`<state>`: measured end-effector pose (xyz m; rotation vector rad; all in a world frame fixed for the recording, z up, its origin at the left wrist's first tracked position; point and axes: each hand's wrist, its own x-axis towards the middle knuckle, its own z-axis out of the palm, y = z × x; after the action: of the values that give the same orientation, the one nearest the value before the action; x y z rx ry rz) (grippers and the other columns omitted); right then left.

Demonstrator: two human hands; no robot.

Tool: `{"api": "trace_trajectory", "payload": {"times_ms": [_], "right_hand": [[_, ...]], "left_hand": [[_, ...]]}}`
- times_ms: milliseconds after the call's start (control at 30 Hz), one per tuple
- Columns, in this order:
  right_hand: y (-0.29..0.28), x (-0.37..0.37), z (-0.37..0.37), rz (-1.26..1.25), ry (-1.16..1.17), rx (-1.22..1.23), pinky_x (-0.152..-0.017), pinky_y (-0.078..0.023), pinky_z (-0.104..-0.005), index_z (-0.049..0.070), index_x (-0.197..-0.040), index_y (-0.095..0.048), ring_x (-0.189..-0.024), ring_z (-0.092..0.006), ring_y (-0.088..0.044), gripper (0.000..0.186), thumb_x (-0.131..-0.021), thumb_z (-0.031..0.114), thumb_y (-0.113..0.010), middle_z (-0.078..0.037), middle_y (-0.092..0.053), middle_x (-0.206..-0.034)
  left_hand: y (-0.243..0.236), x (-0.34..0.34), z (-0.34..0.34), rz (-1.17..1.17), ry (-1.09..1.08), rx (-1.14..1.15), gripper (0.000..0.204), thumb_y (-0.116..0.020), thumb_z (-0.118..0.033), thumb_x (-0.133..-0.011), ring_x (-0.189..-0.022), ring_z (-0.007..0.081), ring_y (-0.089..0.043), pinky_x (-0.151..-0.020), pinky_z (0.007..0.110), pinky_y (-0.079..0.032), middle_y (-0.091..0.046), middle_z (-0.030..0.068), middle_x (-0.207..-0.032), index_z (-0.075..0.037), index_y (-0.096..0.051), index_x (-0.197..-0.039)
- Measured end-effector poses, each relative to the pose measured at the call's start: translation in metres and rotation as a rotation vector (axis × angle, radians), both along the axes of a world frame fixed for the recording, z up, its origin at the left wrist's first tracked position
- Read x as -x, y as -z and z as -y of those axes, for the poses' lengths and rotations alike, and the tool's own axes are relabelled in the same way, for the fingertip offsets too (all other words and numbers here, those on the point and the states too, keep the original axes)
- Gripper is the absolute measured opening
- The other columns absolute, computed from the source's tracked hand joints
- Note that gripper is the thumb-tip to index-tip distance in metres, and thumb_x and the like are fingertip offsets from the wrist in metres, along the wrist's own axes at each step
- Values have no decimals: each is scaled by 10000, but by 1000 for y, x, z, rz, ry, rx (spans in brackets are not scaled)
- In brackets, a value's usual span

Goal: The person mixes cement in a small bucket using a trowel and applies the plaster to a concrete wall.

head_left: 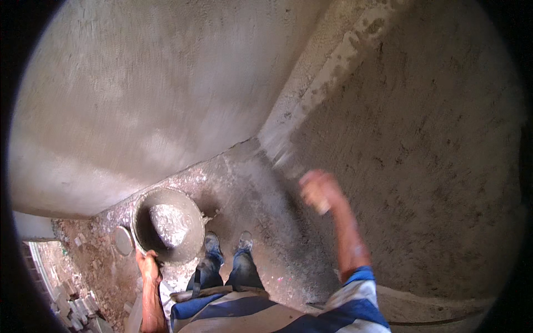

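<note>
My left hand (pixel 147 266) grips the near rim of a round, mortar-caked bucket (pixel 191 244), its fingers curled over the edge. Inside the bucket lies wet, shiny grey cement mix (pixel 169 225). Farther forward, my right hand (pixel 323 191) is raised by the right wall (pixel 411 166); it is closed but blurred. A pale bit shows at the lower side of that fist, and what it belongs to cannot be made out. The wall beside it has rough, dark, damp-looking plaster.
A smoother, lighter wall (pixel 161 83) meets the right wall at a corner ahead. By the bucket's left side is a small round disc-like thing (pixel 123 241). Broken bricks or blocks (pixel 78 308) lie at the lower left. My feet stand on the dusty floor (pixel 277 250).
</note>
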<state>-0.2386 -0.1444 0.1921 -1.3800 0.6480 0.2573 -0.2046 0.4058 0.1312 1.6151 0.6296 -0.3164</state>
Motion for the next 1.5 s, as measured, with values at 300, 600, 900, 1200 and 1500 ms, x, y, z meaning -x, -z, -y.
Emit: {"api": "trace_trajectory", "payload": {"times_ms": [300, 600, 900, 1200, 1500], "right_hand": [[-216, 33, -56, 301, 271, 1212, -590, -479, -342, 47, -960, -596, -664, -188, -581, 253, -850, 271, -634, -68, -595, -740], [-32, -19, -240, 97, -1131, 1324, -748, -503, -410, -7, -875, -651, -862, -307, -646, 201, -768, 112, -529, -164, -661, -890], [-14, 56, -254, 136, -980, 761, -738, -491, -441, 91, -1102, -587, -868, -361, -612, 410, -786, 346, -642, -190, -631, -892], [-60, 74, -142, -30, -486, 515, -657, -504, -339, 72, -970, -604, -771, -171, -600, 252, -878, 296, -535, -67, -613, -858], [-213, 190, -171, 137, 609, 1114, -569, -471, -343, 48, -958, -598, -605, -173, -524, 228, -832, 230, -649, -26, -539, -699]], "left_hand": [[-22, 9, -7, 6, -41, -26, 483, -412, 24, -732, -660, 142, -508, -587, 276, -434, -578, 50, -854, -77, -484, -1199], [-39, 15, 62, 202, 312, -20, 547, -377, 81, -736, -815, 144, -526, -724, 252, -438, -584, 67, -1019, -38, -474, -1262], [-23, 51, 19, 23, 196, 62, 484, -394, 39, -766, -639, 102, -470, -596, 257, -401, -533, 11, -754, -71, -481, -1229], [-73, 59, -66, -64, -67, 69, 573, -447, -4, -716, -812, 168, -534, -760, 298, -438, -590, 54, -956, -79, -453, -1284], [-54, 34, -88, -49, 79, -27, 401, -444, 22, -737, -742, 157, -518, -657, 281, -424, -590, 40, -887, -44, -549, -1118]]}}
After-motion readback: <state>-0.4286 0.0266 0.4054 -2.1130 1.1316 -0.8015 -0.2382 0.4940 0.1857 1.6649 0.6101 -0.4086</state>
